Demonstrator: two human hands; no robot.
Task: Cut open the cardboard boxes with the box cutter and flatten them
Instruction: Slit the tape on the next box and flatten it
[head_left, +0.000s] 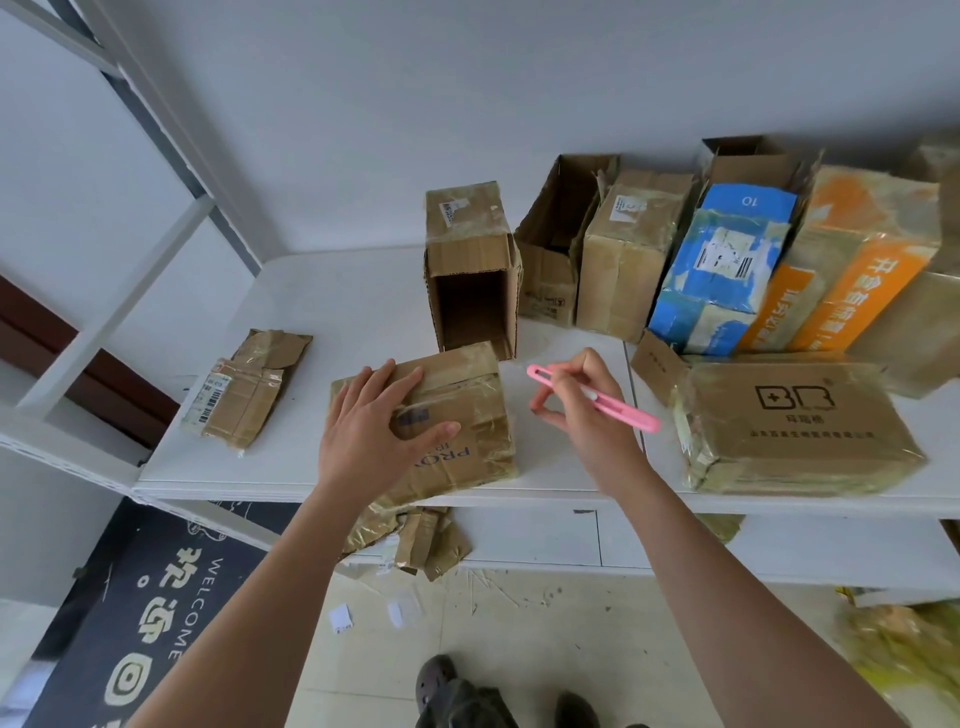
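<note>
— What's closest to you?

— My dark shoes (457, 696) at six o'clock, on floor tiles strewn with tape scraps. Above them my left hand (371, 421) lies flat, fingers straight, pressing on the taped box (441, 426) at the white table's (363, 296) near edge.

— And the cutter?

— My right hand (582, 410) pinches the pink box cutter (597, 397) just at the box's three o'clock, not touching cardboard. I can't see a blade out.

— Which step?

— I judge it's about to slit this box's tape. Next: bring the tip to the seam, clear of my left fingers.

— Farther off?

— A flattened box (244, 392) at nine o'clock, an opened box (475, 270) at twelve, more boxes (727, 260) toward two.
</note>
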